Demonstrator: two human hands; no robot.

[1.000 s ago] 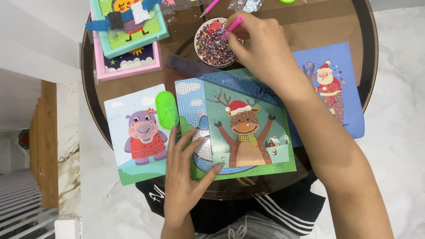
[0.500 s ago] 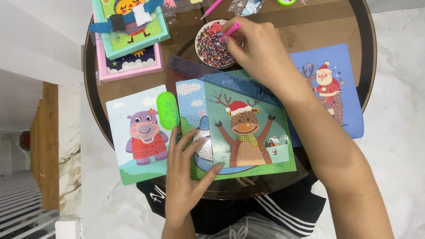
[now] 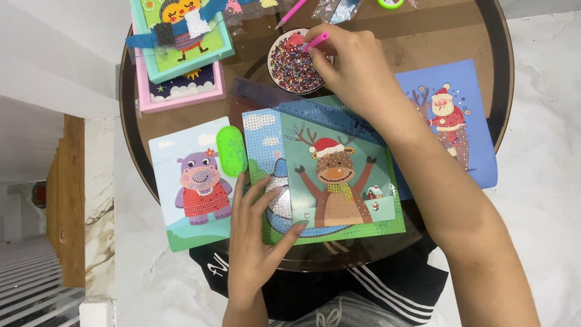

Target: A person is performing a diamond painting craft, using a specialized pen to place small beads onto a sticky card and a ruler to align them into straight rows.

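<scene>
Pink pen [image 3: 316,41] sits pinched in the right hand [image 3: 357,72], tip over the bead dish [image 3: 293,63]; left hand [image 3: 257,239] lies flat, fingers spread, on the reindeer picture [image 3: 339,175] on the bench [image 3: 448,30]

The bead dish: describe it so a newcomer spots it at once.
On the round dark glass table, look at the far edge above the reindeer picture. The bead dish sits under the right hand holding a pink pen; it is the only round container, full of mixed-colour beads.
</scene>
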